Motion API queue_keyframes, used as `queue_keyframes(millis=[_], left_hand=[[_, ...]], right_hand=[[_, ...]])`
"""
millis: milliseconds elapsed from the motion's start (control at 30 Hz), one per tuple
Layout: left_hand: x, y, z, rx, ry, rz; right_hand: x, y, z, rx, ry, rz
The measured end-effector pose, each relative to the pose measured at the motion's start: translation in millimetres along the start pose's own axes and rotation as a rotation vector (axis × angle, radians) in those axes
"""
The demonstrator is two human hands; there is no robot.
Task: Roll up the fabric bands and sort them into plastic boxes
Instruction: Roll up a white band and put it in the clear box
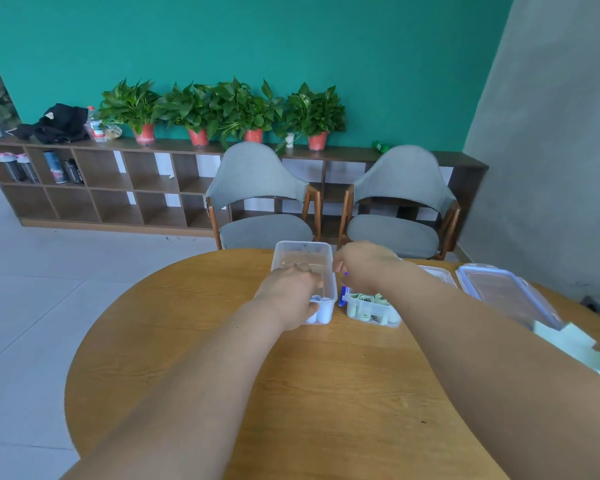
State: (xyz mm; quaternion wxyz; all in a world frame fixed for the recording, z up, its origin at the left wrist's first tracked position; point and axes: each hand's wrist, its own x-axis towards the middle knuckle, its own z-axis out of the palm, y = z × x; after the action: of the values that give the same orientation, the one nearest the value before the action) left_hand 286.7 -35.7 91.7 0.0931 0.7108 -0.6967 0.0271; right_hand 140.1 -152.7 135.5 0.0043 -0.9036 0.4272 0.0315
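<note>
Surface (326, 393): round, wooden, carrying two clear plastic boxes side by side towards its far edge.
Left box (302, 252): open, long side running away from the person, mostly bare inside.
White rolls (323, 311): rolled bands standing together in the near end of the left box.
Left hand (288, 296): lies across the left wall of the left box, fingers curled over the rim and thumb at the near corner beside the white rolls, holding the box.
Right box (355, 303): open, just right of the left box, partly under the right hand.
Green bands (364, 298): pale green rolls packed inside the right box.
Right hand (364, 268): over the far end of the right box, fingers curled downward; I cannot tell whether they grip anything.
Blue strip (343, 299): shows below the right hand's fingers, between the two boxes.
Lids (506, 292): two clear ones lying flat at the right.
Loose green bands (575, 344): unrolled, at the right edge, nearer than the lids.
Chairs (260, 199): two grey ones beyond the surface.
Shelf (94, 199): low, along the green wall, potted plants (222, 109) on top.
</note>
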Motion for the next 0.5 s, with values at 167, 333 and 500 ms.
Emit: queue_keyframes(millis=[167,333,500], left_hand=[[-15,33,-13,-0.015,0.016,0.063],[-35,79,-9,-0.098,0.02,0.162],[-48,131,3,-0.092,-0.027,0.274]], right_hand=[[-60,14,0,-0.055,0.017,0.139],[-129,29,18,0.031,0.001,0.245],[-188,49,31,0.086,-0.01,0.324]])
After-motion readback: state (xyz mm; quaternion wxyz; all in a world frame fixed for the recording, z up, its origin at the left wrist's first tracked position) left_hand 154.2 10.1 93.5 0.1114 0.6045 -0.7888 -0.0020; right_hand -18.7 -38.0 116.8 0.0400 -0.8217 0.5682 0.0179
